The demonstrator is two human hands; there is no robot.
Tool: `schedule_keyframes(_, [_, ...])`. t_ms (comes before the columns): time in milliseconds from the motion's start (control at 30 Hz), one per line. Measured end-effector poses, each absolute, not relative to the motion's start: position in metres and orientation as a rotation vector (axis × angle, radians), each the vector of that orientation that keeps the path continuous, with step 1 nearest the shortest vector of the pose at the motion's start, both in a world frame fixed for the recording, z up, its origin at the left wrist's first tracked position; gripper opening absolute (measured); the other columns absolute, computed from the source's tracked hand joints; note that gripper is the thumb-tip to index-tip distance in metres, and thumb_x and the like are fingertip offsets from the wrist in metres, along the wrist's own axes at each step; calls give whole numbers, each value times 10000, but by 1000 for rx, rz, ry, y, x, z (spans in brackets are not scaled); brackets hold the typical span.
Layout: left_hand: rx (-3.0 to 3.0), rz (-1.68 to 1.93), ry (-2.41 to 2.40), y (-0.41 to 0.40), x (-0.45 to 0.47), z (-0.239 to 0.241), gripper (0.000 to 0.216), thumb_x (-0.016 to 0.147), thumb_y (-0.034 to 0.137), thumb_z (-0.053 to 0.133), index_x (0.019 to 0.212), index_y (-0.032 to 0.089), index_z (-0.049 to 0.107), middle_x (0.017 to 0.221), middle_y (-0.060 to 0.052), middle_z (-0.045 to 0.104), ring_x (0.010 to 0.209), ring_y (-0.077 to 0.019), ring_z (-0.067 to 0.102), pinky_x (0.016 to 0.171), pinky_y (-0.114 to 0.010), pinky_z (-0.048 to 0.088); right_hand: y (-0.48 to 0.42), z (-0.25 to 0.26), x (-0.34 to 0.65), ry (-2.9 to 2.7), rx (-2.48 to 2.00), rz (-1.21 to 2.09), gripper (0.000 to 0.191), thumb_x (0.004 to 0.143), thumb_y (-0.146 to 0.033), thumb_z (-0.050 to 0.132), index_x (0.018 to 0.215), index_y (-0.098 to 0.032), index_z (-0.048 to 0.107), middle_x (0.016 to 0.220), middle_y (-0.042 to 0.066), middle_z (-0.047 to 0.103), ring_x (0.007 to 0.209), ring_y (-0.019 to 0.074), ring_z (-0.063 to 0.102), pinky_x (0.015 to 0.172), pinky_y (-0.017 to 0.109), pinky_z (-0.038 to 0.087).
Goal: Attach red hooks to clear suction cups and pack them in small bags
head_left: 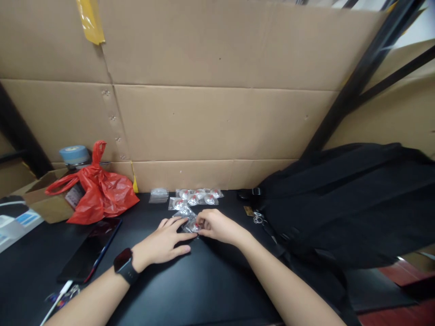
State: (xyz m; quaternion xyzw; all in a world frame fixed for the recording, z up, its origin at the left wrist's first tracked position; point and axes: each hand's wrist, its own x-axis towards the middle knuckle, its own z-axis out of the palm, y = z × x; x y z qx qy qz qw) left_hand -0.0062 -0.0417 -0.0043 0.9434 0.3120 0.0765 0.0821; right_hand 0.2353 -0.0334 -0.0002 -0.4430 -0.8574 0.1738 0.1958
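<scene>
A clear plastic bag (185, 213) lies on the black table between my hands, with a small item bearing a red spot showing through it. My left hand (165, 241) rests flat with fingers spread, its fingertips on the bag's left side. At the bag's right edge, the curled fingers of my right hand (217, 226) pinch the plastic. Just behind are several small clear packets (193, 198) holding round silvery pieces with red marks. Left of them sits a stack of flat clear bags (158, 195).
A black backpack (353, 203) fills the right side. On the left are a red plastic bag (102, 194), a cardboard box (50, 203), a blue-lidded container (74, 155) and a phone (90, 251) with a white cable. A cardboard wall (210, 122) closes off the back.
</scene>
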Motion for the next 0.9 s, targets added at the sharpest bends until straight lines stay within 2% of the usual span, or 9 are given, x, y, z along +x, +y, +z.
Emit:
schedule_keyframes(100, [2813, 218, 917, -41, -7, -4, 436, 962, 541, 441, 1368, 408, 532, 1536, -82, 370, 1384, -355, 344, 1079, -530, 320, -30, -5, 236, -2379, -1152, 539, 181, 754, -90, 717, 906, -169, 658, 829, 21, 665, 699, 132, 617, 663, 220, 469])
schedule_keyframes(200, [2807, 228, 898, -40, -7, -4, 427, 959, 541, 450, 1353, 409, 548, 1559, -72, 341, 1391, -353, 344, 1081, -521, 316, -28, -7, 233, -2380, -1142, 443, 194, 765, -61, 698, 921, -171, 662, 833, 20, 667, 730, 134, 622, 697, 224, 469])
schedule_keyframes(400, [2767, 227, 905, -37, -7, -4, 417, 954, 554, 454, 1342, 436, 548, 1567, -64, 329, 1405, -360, 328, 1069, -548, 311, -25, -3, 223, -2429, -1372, 73, 98, 821, -174, 702, 907, -203, 666, 890, 42, 683, 874, 202, 628, 779, 295, 459])
schedule_keyframes(500, [2756, 251, 889, -35, -8, -5, 403, 956, 546, 455, 1334, 444, 553, 1567, -51, 332, 1414, -344, 319, 1071, -531, 314, -21, -6, 218, -2405, -1395, -22, 146, 829, -218, 710, 965, -208, 656, 969, 60, 680, 927, 222, 617, 810, 321, 461])
schedule_keyframes(633, [2751, 299, 846, -32, -12, -8, 393, 953, 531, 478, 1322, 432, 568, 1549, -50, 364, 1413, -317, 328, 1078, -499, 312, -16, -15, 210, -2371, -1367, -72, 249, 847, -229, 691, 1090, -207, 636, 1095, 85, 663, 1012, 235, 607, 867, 337, 463])
schedule_keyframes(767, [2758, 268, 836, -30, -14, -8, 385, 964, 508, 472, 1329, 424, 562, 1525, -57, 401, 1420, -296, 317, 1082, -491, 289, -11, -23, 202, -2366, -1360, -69, 165, 909, -256, 609, 1058, -204, 657, 1052, 81, 680, 1007, 227, 619, 871, 325, 461])
schedule_keyframes(900, [2762, 295, 813, -30, -15, -3, 349, 962, 464, 495, 1282, 386, 610, 1474, -54, 463, 1390, -287, 362, 1075, -443, 296, -8, -24, 198, -2337, -1378, -63, 146, 911, -232, 587, 1028, -199, 669, 1024, 84, 688, 990, 224, 626, 846, 316, 465])
